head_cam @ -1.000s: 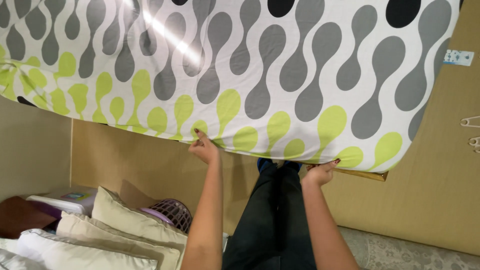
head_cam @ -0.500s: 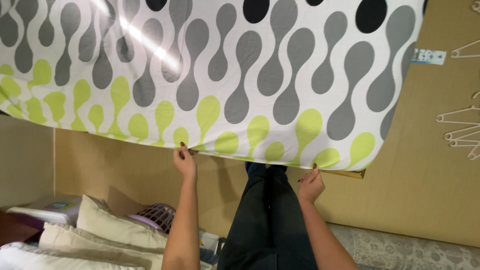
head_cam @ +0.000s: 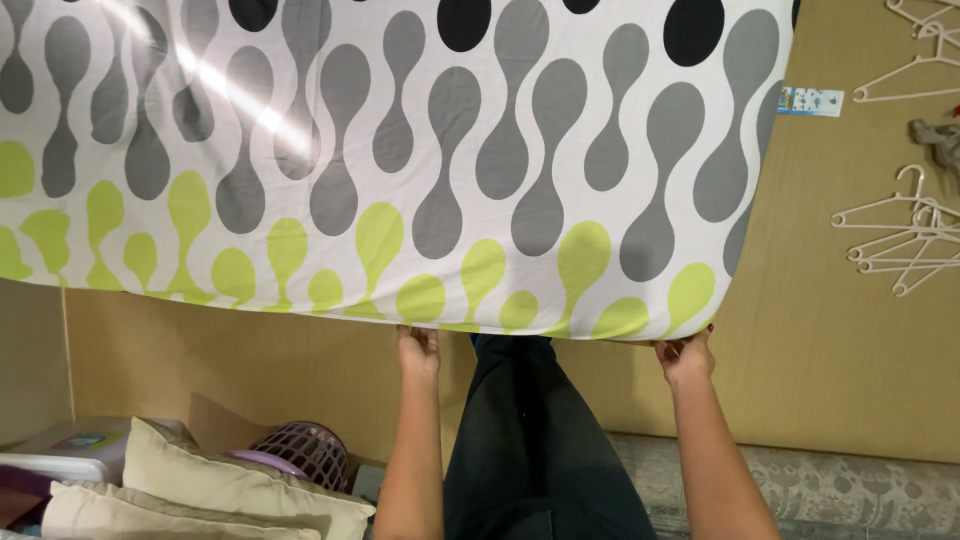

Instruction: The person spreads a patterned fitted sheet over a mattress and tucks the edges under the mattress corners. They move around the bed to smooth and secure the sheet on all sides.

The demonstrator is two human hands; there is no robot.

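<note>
Both hands hold the near edge of a patterned sheet (head_cam: 400, 170), white with grey, black and green blobs, which lies stretched over a raised flat surface and fills the upper view. The left hand (head_cam: 418, 352) has its fingers curled under the hem near the middle; that grip is closed on the sheet. The right hand (head_cam: 686, 355) is clamped on the hem at the near right corner.

Risks, as judged from this view:
- The pull is uneven: the left hand sits mid-edge, and the far left stretch of hem is unheld. That side could ride up or wrinkle.
- The right corner looks rounded and taut. A slack grip there could let it slip or spring back.
- What is under the hem is hidden, so a snag cannot be ruled out.
- Pillows (head_cam: 200, 490) and a pink basket (head_cam: 300, 452) lie on the floor beside the person's legs (head_cam: 530, 440); a sidestep left could catch them.
- White hangers (head_cam: 900, 235) lie well apart to the right, no hazard.
</note>
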